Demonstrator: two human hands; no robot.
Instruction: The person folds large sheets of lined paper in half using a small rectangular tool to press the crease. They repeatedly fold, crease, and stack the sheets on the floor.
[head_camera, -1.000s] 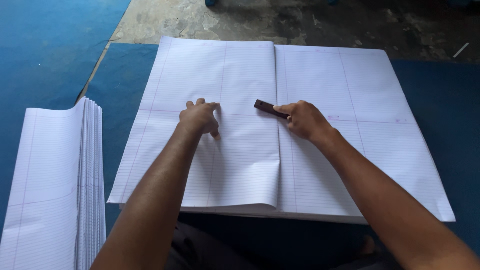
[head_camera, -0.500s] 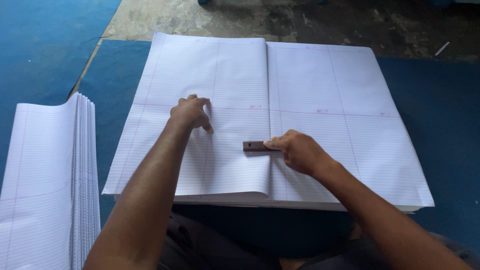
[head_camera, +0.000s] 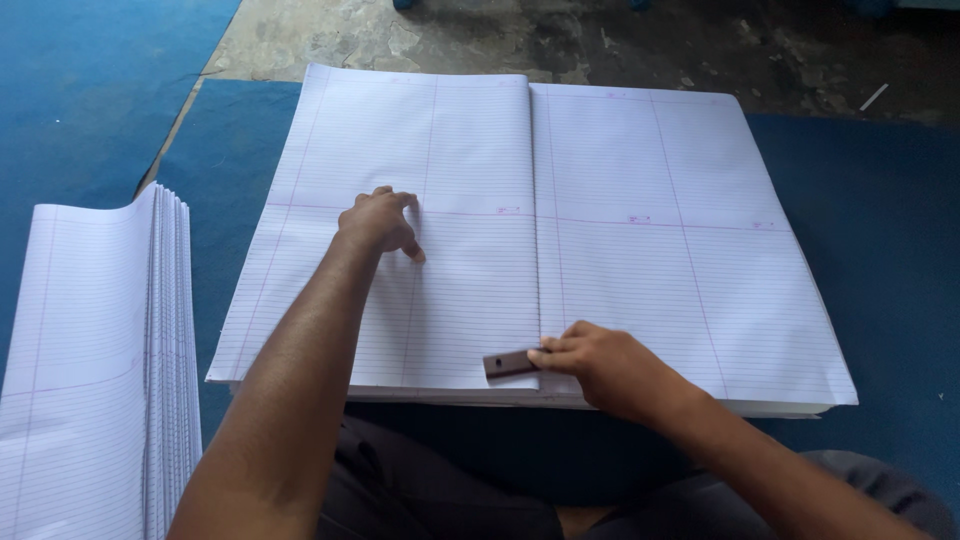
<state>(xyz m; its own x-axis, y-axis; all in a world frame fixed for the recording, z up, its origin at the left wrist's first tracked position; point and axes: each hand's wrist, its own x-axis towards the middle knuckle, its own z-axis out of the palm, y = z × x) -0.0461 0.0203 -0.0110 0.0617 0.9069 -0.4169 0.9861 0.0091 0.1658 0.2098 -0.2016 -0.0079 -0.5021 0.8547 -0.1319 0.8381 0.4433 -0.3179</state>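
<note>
A big stack of white ruled paper sheets (head_camera: 640, 150) lies on the blue mat in front of me, its top sheet folded over along a centre crease. My left hand (head_camera: 380, 222) presses fingers-down on the folded left half. At the near end of the crease, by the front edge of the stack, my right hand (head_camera: 607, 368) grips a small dark brown flat block (head_camera: 508, 364). The block lies flat on the paper across the fold.
A second pile of folded ruled sheets (head_camera: 90, 370) rests at my left on the blue mat (head_camera: 880, 200). Beyond the mat is bare, stained concrete floor (head_camera: 620, 40). My dark-trousered legs (head_camera: 430, 490) sit just under the near edge of the stack.
My right hand has drawn the brown block down the centre crease from the middle of the sheet to its near edge. The left hand has stayed pressed on the left half.
</note>
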